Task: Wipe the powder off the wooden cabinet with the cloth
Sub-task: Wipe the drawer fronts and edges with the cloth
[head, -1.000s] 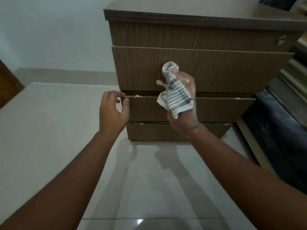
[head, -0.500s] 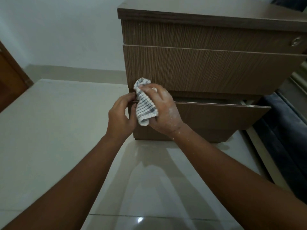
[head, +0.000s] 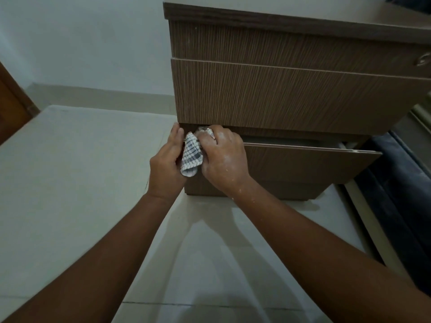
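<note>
Both hands (head: 166, 164) (head: 222, 159) seemingly pinch cloth (head: 191, 156) against cabinet (head: 291, 96) corner.

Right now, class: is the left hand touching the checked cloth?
Touching. The head view shows the left hand pressed against the checked cloth, whose edge disappears behind its fingers with no gap.

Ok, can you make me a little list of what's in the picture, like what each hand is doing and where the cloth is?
cabinet: wooden cabinet standing on a pale tiled floor
drawer: lower drawer pulled partly open
cloth: checked cloth bunched at the drawer's top left corner
right hand: right hand grips the cloth against the drawer edge; white powder on its skin
left hand: left hand beside the cloth, at the cabinet's left corner
powder on cabinet: a few faint specks on the front
</note>
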